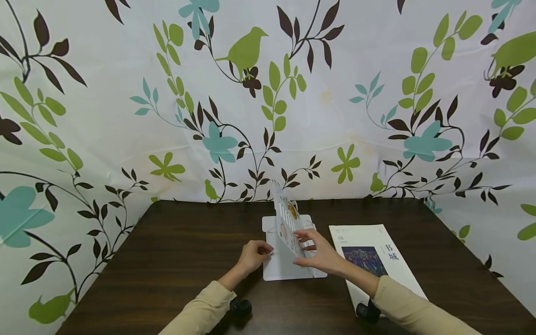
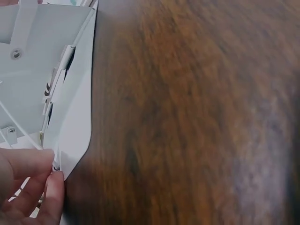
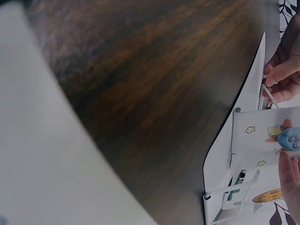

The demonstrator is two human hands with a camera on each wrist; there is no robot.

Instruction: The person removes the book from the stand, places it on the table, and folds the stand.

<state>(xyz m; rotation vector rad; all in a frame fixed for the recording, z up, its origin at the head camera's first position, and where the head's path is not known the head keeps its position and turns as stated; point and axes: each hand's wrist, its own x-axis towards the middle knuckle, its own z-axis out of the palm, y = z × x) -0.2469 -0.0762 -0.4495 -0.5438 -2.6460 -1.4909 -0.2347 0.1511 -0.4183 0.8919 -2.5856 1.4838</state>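
Observation:
A white folding book stand (image 1: 281,270) rests on the table, its panel (image 1: 284,223) raised steeply above the flat base. Cartoon pictures, including a blue figure (image 3: 288,139), decorate the panel's right-facing side. At the base's left edge, my left hand (image 1: 253,255) pinches the end of a thin white wire support (image 2: 19,123) between thumb and fingers. My right hand (image 1: 320,253) holds the panel from the right, fingers on the printed side and thumb near its lower edge. A wire page holder (image 3: 243,192) shows at the stand's front.
To the right of the stand lies a white book (image 1: 402,265) with a dark painting on its cover, partly beneath my right forearm. The dark wooden table (image 1: 184,251) meets a patterned curtain (image 1: 318,116) along its back edge.

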